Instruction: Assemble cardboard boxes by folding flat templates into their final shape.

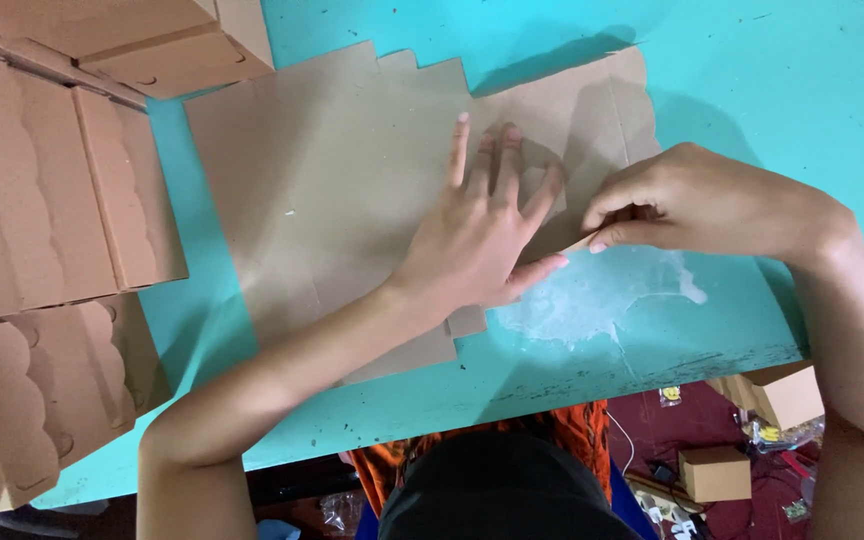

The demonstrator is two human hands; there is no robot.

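A flat brown cardboard box blank lies on the turquoise table. My left hand presses flat on the blank, fingers spread, near its right part. My right hand pinches the edge of a side flap at the blank's right end and lifts it along a fold line. The flap's lower edge is hidden under my fingers.
Several folded brown cardboard boxes with scalloped flaps are stacked at the left and far left corner. A white worn patch marks the table near its front edge. Below the table, small boxes and clutter lie on the floor.
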